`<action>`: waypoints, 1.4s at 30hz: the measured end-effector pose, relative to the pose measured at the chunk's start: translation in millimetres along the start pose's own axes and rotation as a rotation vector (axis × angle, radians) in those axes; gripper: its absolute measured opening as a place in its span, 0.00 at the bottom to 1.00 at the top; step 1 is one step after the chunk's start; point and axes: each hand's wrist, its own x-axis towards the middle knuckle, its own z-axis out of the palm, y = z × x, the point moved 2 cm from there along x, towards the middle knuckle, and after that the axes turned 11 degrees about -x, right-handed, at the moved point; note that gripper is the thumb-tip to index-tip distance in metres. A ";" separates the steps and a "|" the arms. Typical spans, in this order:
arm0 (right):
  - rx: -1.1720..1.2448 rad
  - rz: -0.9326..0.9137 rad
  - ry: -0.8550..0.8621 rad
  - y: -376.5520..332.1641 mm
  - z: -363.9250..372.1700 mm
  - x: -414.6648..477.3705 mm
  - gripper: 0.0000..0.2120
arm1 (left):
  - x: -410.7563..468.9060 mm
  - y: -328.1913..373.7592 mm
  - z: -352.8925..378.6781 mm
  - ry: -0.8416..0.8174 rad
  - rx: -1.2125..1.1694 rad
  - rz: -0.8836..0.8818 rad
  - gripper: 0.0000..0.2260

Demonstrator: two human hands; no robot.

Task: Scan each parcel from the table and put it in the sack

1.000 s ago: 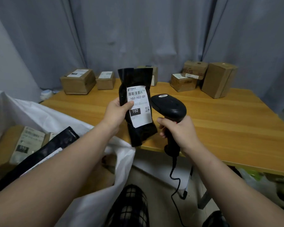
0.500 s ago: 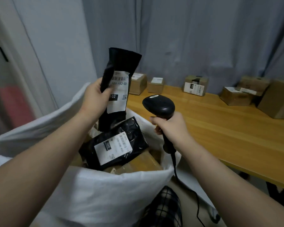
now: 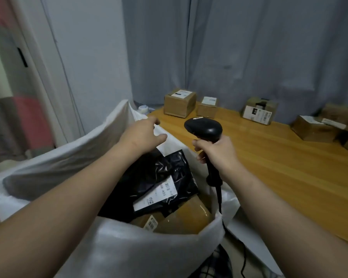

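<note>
The white sack [image 3: 129,249] stands open below me, left of the wooden table [image 3: 279,177]. Inside lie black poly-bag parcels [image 3: 159,177] with white labels and a brown taped parcel [image 3: 189,217]. My left hand [image 3: 143,133] hovers empty above the sack's far rim, fingers relaxed. My right hand [image 3: 215,151] grips the handle of a black barcode scanner [image 3: 204,128] over the sack's right edge, its cord hanging down. Several cardboard parcels stand along the table's far edge, among them a box [image 3: 180,102], a smaller box [image 3: 207,107] and a labelled box [image 3: 259,113].
More brown boxes [image 3: 319,127] stack at the table's far right. Grey curtains [image 3: 249,47] hang behind the table, and a white wall [image 3: 84,57] rises behind the sack. My checked trouser leg [image 3: 215,265] shows at the bottom.
My left hand carried the black labelled bag from the scanner over to the sack and let it go; the hand is now empty. My view swung left toward the sack.
</note>
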 end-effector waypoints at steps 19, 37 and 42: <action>-0.014 0.214 0.047 27.8 -144.1 239.9 0.08 | 298.1 81.6 142.0 -0.111 0.220 0.038 0.23; 0.086 0.613 0.072 91.2 -141.1 394.3 0.07 | 458.3 56.2 274.7 -0.440 0.232 -0.148 0.43; 0.130 0.651 0.092 103.4 -159.0 385.2 0.06 | 461.7 62.5 285.9 -0.448 0.070 -0.318 0.44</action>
